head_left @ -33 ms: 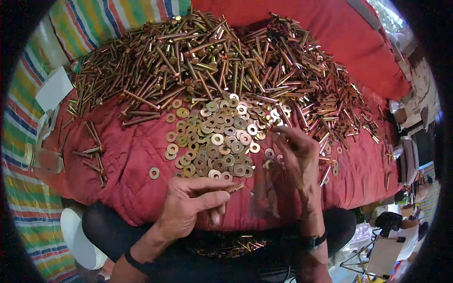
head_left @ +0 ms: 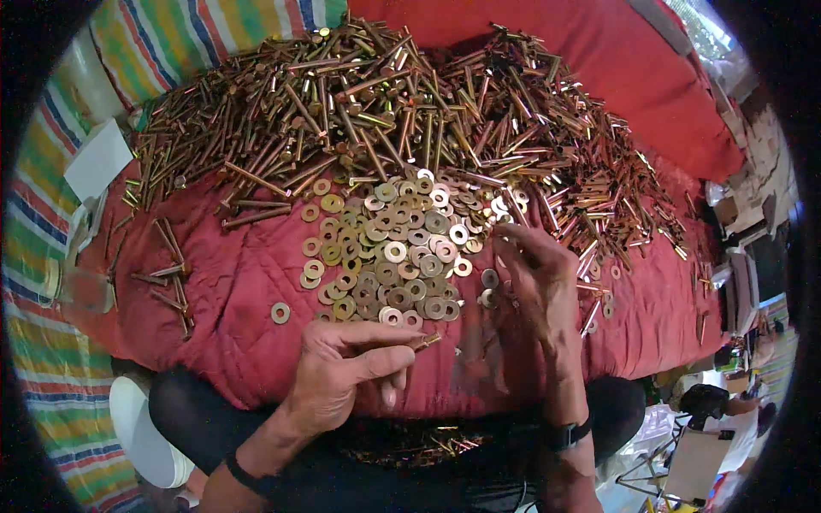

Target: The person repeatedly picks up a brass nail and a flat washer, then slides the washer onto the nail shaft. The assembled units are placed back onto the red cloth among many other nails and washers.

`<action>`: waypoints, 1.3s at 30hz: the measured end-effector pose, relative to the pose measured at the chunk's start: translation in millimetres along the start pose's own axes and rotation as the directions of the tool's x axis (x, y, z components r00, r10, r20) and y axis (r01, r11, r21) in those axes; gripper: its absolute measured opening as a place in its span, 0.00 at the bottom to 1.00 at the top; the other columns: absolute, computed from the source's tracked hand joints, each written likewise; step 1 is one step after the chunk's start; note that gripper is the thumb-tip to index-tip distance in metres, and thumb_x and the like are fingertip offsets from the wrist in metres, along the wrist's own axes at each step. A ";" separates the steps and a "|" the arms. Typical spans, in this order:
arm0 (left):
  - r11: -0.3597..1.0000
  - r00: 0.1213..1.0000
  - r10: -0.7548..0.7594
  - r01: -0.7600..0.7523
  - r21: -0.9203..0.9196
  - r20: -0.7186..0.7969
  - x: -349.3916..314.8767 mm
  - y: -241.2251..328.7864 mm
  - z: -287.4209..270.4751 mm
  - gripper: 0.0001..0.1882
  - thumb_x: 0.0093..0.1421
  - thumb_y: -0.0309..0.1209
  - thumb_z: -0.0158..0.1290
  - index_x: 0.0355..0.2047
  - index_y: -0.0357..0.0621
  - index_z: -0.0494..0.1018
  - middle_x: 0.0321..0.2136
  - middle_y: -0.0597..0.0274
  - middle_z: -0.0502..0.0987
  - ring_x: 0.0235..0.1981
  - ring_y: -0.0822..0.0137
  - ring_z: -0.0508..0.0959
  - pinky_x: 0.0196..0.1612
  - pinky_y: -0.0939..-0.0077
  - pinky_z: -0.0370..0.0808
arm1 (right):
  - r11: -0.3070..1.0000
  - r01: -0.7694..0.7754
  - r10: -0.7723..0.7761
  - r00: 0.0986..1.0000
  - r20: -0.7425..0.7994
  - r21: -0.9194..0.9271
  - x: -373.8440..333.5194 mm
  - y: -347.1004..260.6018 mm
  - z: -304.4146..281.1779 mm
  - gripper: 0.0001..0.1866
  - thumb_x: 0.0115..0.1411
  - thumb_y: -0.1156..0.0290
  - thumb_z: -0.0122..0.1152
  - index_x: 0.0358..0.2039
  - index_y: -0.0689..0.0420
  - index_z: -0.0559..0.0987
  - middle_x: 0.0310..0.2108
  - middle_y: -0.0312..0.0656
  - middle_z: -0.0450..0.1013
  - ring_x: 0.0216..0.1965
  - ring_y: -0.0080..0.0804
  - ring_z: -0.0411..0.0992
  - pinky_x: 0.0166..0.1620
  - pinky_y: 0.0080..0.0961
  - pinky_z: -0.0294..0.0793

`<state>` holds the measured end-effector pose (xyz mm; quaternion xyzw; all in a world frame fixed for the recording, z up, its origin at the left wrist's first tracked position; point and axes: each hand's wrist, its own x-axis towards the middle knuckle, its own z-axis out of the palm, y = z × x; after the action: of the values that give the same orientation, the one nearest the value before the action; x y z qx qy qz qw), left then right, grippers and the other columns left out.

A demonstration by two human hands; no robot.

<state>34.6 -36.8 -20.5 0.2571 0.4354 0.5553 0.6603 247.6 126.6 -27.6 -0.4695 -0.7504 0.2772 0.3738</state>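
My left hand (head_left: 342, 376) is closed round a bolt (head_left: 428, 341), with the threaded end sticking out past the thumb and forefinger; the rest of it is hidden in the fingers. Just beyond lies a heap of flat brass-coloured washers (head_left: 395, 251). At the heap's right edge is my right hand (head_left: 547, 282), its fingers bent and the tips drawn together beside the washers. Whatever those fingertips hold, if anything, is too small and blurred to make out. Behind the washers rises a large pile of long brass-coloured bolts (head_left: 299, 111).
A red quilted cloth (head_left: 231, 299) lies under everything. One loose washer (head_left: 280, 313) and several stray bolts (head_left: 175, 269) lie at the left. More bolts (head_left: 440, 446) show between my legs. A striped sheet (head_left: 60, 368) borders the left, and a person (head_left: 740, 427) is at the far right.
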 end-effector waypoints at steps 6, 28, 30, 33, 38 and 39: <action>0.998 1.000 0.021 -0.023 -0.059 -0.021 -3.0 -6.4 -8.5 0.12 0.65 0.22 0.60 0.47 0.29 0.82 0.23 0.57 0.82 0.17 0.73 0.78 0.21 0.82 0.75 | 0.881 0.332 -0.315 0.943 0.108 -0.335 17.2 31.2 13.0 0.14 0.59 0.74 0.63 0.46 0.61 0.79 0.36 0.53 0.76 0.36 0.57 0.77 0.40 0.45 0.78; 0.986 0.991 0.041 -0.019 0.168 -0.130 -2.4 0.3 -2.0 0.10 0.61 0.26 0.65 0.42 0.33 0.84 0.21 0.63 0.81 0.15 0.81 0.72 0.17 0.86 0.64 | 0.857 0.385 -0.279 0.905 0.321 -0.341 8.6 16.9 4.8 0.09 0.60 0.73 0.62 0.40 0.62 0.78 0.38 0.53 0.75 0.38 0.59 0.77 0.40 0.47 0.77; 0.982 0.989 0.051 -0.025 0.186 -0.139 -2.8 3.3 -1.9 0.10 0.61 0.26 0.66 0.42 0.33 0.84 0.21 0.63 0.81 0.15 0.81 0.72 0.17 0.86 0.64 | 0.846 0.368 -0.253 0.914 0.318 -0.385 8.8 21.6 4.6 0.08 0.61 0.74 0.62 0.40 0.63 0.78 0.36 0.53 0.74 0.38 0.59 0.75 0.40 0.46 0.76; 0.979 0.988 0.069 -0.040 0.199 -0.140 -2.5 6.7 -1.1 0.10 0.61 0.27 0.66 0.40 0.34 0.84 0.21 0.63 0.81 0.16 0.80 0.73 0.18 0.86 0.64 | 0.830 0.375 -0.259 0.915 0.310 -0.413 12.1 21.0 3.0 0.08 0.62 0.75 0.63 0.40 0.64 0.78 0.34 0.52 0.74 0.36 0.56 0.75 0.38 0.43 0.76; 0.957 0.986 0.098 -0.056 0.285 -0.134 -2.8 11.9 -3.1 0.10 0.61 0.30 0.65 0.37 0.34 0.84 0.22 0.63 0.80 0.18 0.78 0.74 0.20 0.85 0.64 | 0.998 0.033 -0.048 0.957 0.286 0.058 -2.5 -18.1 -5.8 0.11 0.59 0.78 0.66 0.43 0.64 0.80 0.38 0.53 0.80 0.37 0.43 0.82 0.42 0.34 0.80; 0.958 0.989 0.086 -0.049 0.282 -0.119 -3.9 13.3 -4.4 0.11 0.62 0.31 0.65 0.37 0.34 0.84 0.21 0.65 0.79 0.18 0.80 0.73 0.20 0.85 0.63 | 0.935 -0.207 0.125 0.952 0.280 0.288 -15.1 -29.8 -8.7 0.12 0.61 0.78 0.68 0.46 0.65 0.82 0.35 0.46 0.82 0.38 0.30 0.82 0.42 0.27 0.80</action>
<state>24.0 -37.9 -10.6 0.3252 0.5421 0.5265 0.5685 244.2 101.3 -4.3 -0.4263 -0.6961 0.4821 0.3182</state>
